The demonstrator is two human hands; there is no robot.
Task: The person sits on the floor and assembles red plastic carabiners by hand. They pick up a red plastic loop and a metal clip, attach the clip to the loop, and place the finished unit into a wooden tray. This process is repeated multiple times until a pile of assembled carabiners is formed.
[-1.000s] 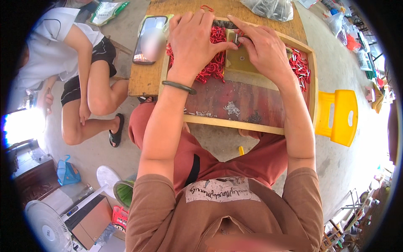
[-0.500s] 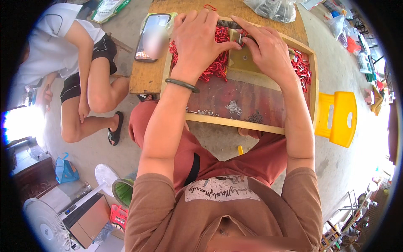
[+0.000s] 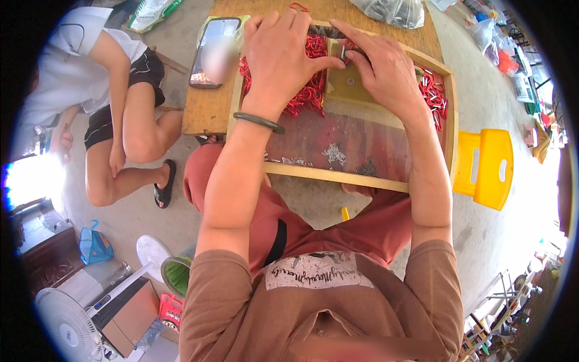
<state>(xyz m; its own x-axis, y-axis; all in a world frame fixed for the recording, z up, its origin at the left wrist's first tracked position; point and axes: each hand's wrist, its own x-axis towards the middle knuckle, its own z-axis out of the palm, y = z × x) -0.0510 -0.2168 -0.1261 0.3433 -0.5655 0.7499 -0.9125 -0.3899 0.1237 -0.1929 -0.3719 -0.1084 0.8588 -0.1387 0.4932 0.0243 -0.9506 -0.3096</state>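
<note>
My left hand point(image 3: 278, 63) is over a pile of small red carabiner-like hooks point(image 3: 310, 90) in a shallow wooden tray point(image 3: 338, 176). Its fingers bend toward the far rim, and its thumb stretches right to a yellowish block point(image 3: 351, 84). At the block's far end, my right hand point(image 3: 386, 75) pinches a small red and silver piece point(image 3: 344, 53) between thumb and forefinger, close to the left thumb's tip. More red hooks with silver parts point(image 3: 431, 96) fill the tray's right side. Tiny silver pieces point(image 3: 333, 154) and dark grey pieces point(image 3: 366, 167) lie near the front rim.
The tray rests on a wooden table point(image 3: 202, 114) with a phone point(image 3: 215, 54), a loose red hook point(image 3: 299, 7) and a plastic bag point(image 3: 392, 12). A yellow chair point(image 3: 491, 169) stands right. Another person point(image 3: 129, 90) sits left. White fans point(image 3: 66, 326) stand lower left.
Both hands keep nearly the same pose at the block. The tray, table and seated person appear slightly farther left in the view.
</note>
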